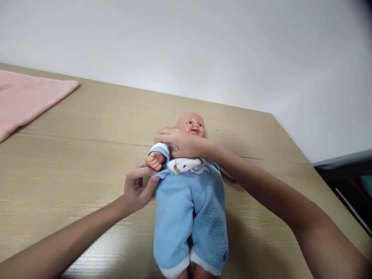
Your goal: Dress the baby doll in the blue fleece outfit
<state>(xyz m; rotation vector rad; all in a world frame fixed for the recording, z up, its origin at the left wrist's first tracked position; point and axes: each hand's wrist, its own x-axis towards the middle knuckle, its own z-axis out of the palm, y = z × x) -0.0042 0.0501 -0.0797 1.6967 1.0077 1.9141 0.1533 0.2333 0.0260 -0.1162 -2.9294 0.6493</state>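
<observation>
The right hand [181,142] is reaching in from the right, arm stretched, palm down across the chest of the doll [190,186] — fingers lying flat, pressing rather than clasping. The left hand [138,188] is coming from below left, thumb and fingers pinching the edge of the blue suit [190,211] beside the doll's small arm. The doll is lying on its back mid-table [87,155], head toward the wall. One doll, one pink cloth [26,100], two hands. The cloth is running off the left edge; the doll's feet are cut off below — its far arm is hidden.
</observation>
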